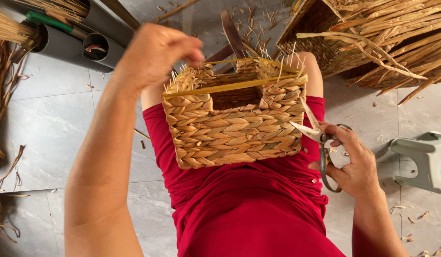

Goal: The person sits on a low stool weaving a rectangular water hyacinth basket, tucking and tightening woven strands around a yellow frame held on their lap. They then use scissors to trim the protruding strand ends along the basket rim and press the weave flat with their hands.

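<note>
A woven straw basket [232, 126] with a yellow rim and a handle slot rests on my lap, over red clothing [249, 204]. Short straw ends stick up from its rim. My left hand [156, 52] is raised at the basket's far left corner, fingers pinched together on a straw end there. My right hand [356, 162] is beside the basket's right side and holds metal scissors [320, 138], blades parted and pointing toward the basket.
Grey tiled floor [54, 123] is littered with straw bits. Another woven basket [325, 33] and loose straw bundles [401, 38] lie at the upper right. Grey pipes [87, 33] with tools lie at the upper left. A grey plastic stool [427, 159] stands at right.
</note>
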